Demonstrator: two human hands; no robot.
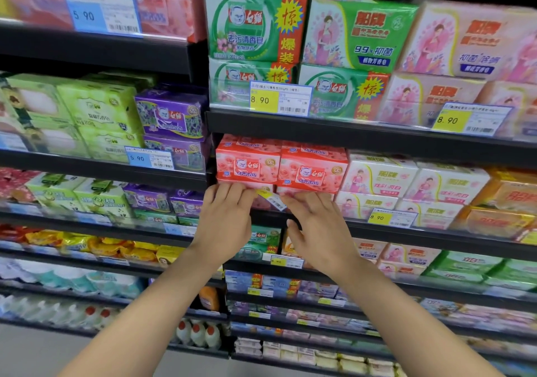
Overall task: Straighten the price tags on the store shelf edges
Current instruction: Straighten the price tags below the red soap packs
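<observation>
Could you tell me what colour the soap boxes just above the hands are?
Red-pink soap boxes with rose print, head view.

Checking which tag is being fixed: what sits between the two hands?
In the head view, a tilted price tag lies between the left hand and right hand, in front of the red soap boxes.

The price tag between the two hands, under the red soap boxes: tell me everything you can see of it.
The price tag is a small label, yellow at its left and white with a barcode at its right, mostly hidden. It sits tilted, right end lower, at the shelf edge below the red soap boxes. The left hand covers its left end, the right hand meets its right end. Its price is unreadable.
</observation>
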